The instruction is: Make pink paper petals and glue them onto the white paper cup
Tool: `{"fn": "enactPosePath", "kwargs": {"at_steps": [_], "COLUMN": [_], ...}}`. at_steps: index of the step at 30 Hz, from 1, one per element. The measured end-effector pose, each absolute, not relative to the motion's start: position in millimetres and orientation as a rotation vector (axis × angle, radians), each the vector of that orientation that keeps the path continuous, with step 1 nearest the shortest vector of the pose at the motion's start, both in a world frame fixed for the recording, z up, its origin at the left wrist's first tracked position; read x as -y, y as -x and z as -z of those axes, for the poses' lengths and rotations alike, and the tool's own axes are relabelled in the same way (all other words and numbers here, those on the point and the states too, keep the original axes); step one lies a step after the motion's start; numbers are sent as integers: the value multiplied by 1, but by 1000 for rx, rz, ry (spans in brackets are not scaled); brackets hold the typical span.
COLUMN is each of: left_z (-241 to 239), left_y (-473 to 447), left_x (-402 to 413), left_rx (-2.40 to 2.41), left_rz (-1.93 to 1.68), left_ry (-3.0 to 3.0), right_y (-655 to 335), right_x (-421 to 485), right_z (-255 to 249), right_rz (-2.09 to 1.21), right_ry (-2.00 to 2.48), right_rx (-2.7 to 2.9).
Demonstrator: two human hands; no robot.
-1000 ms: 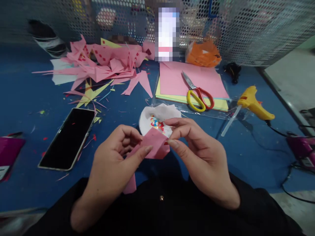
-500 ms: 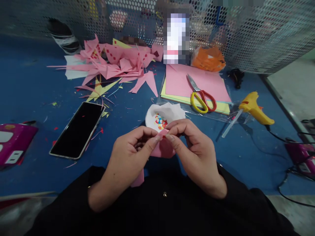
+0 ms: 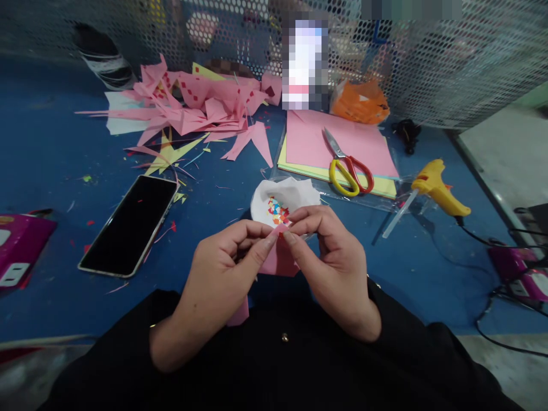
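Observation:
Between my two hands is a piece of pink paper [image 3: 278, 260], its top edge pinched at the fingertips. My left hand [image 3: 229, 260] grips it from the left, thumb against forefinger. From the right, my right hand [image 3: 331, 268] pinches the same edge, and a small red spot shows by that thumb. A pink strip end [image 3: 240, 314] shows below my left wrist; whether it joins the held paper I cannot tell. Just beyond my fingertips sits a white crumpled paper holder [image 3: 261, 200] containing small coloured paper bits [image 3: 276, 210].
Scissors [image 3: 345, 168] lie on stacked coloured paper [image 3: 299, 142]. A yellow glue gun [image 3: 440, 185] with a cord is at right. At left are a phone [image 3: 131, 225] and a purple box [image 3: 21, 242]. Pink scraps [image 3: 205, 103] pile up before a perforated metal panel [image 3: 428, 68].
The whole view has shifted slightly, so things appear a little further left. Both hands keep their pinch on the pink paper, with only slight finger movement.

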State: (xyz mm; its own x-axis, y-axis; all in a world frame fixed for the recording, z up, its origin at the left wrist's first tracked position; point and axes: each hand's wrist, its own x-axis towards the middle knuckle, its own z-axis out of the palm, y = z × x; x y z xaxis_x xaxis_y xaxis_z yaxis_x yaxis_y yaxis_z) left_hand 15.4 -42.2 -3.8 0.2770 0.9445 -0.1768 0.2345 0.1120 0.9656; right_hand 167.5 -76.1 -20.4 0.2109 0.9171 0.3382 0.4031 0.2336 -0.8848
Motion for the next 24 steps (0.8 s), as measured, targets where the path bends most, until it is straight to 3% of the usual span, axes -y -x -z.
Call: {"fn": "enactPosePath", "kwargs": {"at_steps": [19,24], "left_z": [10,8], "left_y": [-14,-13], "left_x": [41,41], "left_rx": [-1151,-1125], "left_rz": [-839,-837], "left_ry": [-1259,-1092], "right_y": [-176,-182], "right_x": [78,80], "right_z": [16,14], "right_rz": [-544,-297], "right_ry": [1391,1368], "right_rx": [1422,1651]}}
